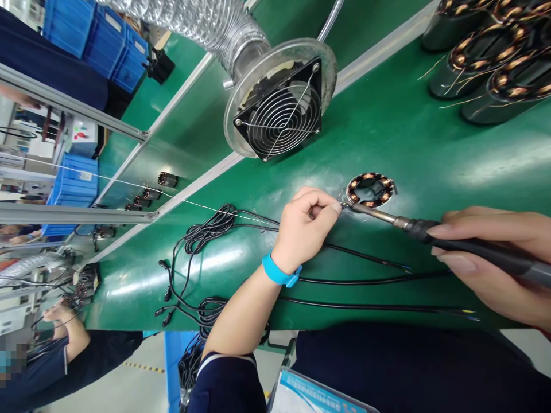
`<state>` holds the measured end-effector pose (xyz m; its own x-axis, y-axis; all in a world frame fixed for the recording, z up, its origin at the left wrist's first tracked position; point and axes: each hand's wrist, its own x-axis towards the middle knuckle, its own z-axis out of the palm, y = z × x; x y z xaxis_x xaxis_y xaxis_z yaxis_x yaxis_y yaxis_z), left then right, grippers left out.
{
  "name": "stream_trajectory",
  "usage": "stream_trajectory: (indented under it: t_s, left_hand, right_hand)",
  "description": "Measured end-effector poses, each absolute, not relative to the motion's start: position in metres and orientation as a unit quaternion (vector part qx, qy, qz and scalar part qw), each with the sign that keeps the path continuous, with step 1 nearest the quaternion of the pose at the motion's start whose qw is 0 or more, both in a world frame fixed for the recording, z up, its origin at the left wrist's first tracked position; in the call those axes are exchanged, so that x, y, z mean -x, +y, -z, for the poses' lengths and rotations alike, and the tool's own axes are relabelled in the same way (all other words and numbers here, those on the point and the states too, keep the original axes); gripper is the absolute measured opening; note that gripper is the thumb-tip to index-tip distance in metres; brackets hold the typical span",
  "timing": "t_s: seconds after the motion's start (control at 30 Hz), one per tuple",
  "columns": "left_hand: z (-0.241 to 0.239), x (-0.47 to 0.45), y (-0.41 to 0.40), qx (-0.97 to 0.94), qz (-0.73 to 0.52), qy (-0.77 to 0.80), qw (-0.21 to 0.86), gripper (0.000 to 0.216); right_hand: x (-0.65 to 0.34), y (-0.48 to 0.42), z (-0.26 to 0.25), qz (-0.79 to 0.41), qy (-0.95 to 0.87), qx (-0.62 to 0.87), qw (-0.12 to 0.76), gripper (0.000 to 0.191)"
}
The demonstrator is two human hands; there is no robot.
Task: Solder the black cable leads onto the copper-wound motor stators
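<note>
A small round stator (pixel 370 190) with copper windings stands on the green bench (pixel 430 143). My left hand (pixel 303 226), with a blue wrist strap, is closed in a pinch on a thin solder wire (pixel 172 197) that runs off to the left, and its fingertips sit at the stator's left edge. My right hand (pixel 491 258) grips the black handle of a soldering iron (pixel 413 225). The iron's metal tip touches the stator's lower left rim, right by my left fingertips.
A fume extraction fan (pixel 279 109) on a silver hose hangs just behind the stator. Several larger wound stators (pixel 491 57) lie at the back right. Black cables (pixel 206 229) coil on the bench at left. Another person's hand (pixel 64 321) works at the lower left. Blue crates (pixel 99 40) stand beyond.
</note>
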<state>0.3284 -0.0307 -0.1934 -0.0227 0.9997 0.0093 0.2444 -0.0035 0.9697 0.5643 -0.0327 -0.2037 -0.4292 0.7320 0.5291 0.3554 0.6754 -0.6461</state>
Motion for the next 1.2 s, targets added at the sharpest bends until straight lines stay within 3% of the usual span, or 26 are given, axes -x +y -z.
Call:
stream_trajectory:
  t_s: [0.33, 0.63, 1.2]
  left_hand:
    - [0.193, -0.328, -0.030, -0.552, -0.433, 0.569, 0.429, 0.014]
    - [0.191, -0.327, -0.030, -0.559, -0.416, 0.573, 0.433, 0.015]
    - [0.193, -0.326, -0.029, -0.558, -0.412, 0.579, 0.428, 0.014]
  right_hand:
    - [-0.562, -0.034, 0.204, -0.248, -0.794, 0.341, 0.438, 0.013]
    - [-0.550, -0.022, 0.184, -0.178, -0.841, 0.369, 0.353, 0.034]
    - [-0.525, -0.009, 0.199, -0.170, -0.843, 0.361, 0.361, 0.030]
